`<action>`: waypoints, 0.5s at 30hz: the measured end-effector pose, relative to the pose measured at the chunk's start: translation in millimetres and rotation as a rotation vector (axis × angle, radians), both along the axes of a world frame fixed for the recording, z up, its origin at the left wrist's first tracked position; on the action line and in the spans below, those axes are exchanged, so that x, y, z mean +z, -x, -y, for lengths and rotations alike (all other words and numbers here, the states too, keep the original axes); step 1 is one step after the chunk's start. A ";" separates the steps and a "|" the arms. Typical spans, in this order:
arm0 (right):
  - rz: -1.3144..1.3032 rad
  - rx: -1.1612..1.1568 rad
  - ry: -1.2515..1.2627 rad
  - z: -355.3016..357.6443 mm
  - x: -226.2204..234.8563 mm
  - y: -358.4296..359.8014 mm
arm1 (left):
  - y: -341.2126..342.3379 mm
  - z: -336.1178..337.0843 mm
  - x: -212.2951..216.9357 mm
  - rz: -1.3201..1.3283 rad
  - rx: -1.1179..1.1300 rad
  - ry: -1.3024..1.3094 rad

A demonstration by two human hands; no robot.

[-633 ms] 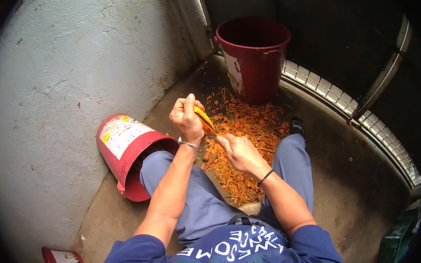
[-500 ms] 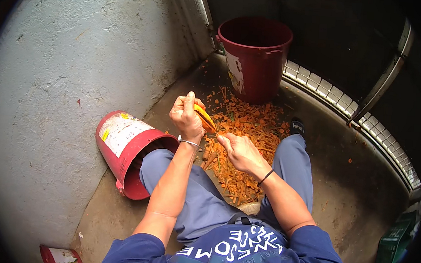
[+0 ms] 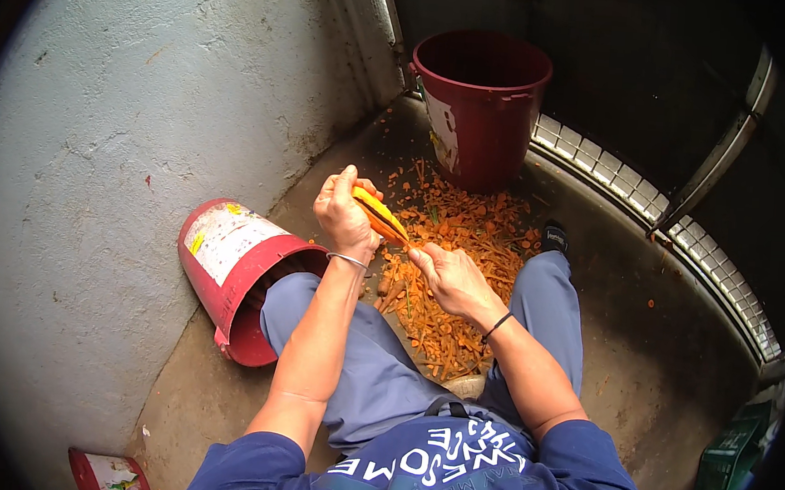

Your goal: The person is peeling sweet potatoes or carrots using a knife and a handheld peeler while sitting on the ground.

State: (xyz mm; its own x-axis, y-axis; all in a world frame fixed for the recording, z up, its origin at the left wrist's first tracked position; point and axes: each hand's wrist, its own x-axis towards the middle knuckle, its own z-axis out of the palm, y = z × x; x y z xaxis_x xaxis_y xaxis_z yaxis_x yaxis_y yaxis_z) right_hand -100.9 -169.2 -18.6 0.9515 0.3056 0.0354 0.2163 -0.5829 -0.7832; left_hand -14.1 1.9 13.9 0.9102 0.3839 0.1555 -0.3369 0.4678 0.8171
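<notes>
My left hand (image 3: 349, 213) is closed around the upper end of an orange carrot (image 3: 378, 211), which slants down toward the right. A long dark strip runs along the carrot; whether it is a blade or a gap cannot be told. At the carrot's lower tip is my right hand (image 3: 455, 281), fingers curled and thumb forward; whatever it grips is hidden. Below both hands a heap of carrot peelings and cut pieces (image 3: 445, 340) covers the floor between my legs, with some whole carrots (image 3: 392, 292) at its left side.
A tall dark red bucket (image 3: 482, 133) stands upright behind the heap. Another red bucket (image 3: 227, 270) lies tipped beside my left leg, near the grey wall (image 3: 145, 137). Part of a third red container (image 3: 111, 476) shows at lower left, a green crate (image 3: 728, 460) at lower right.
The carrot has turned slightly in my left hand, so its dark strip shows more plainly. Both hands stay in nearly the same place.
</notes>
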 end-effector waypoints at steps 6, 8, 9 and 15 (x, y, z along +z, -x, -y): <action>0.053 -0.014 0.006 -0.8 -10.1 -4.4 | 3.4 -2.6 10.1 -0.121 -0.008 0.099; 0.051 -0.022 0.009 -1.1 -9.6 -4.0 | 4.3 -2.9 11.3 -0.138 -0.018 0.138; 0.052 -0.022 0.009 -1.2 -9.3 -3.8 | 4.1 -3.4 11.2 -0.137 -0.018 0.139; 0.083 -0.014 0.003 -2.7 -8.8 -3.2 | -6.6 -16.3 1.8 -0.228 -0.059 0.255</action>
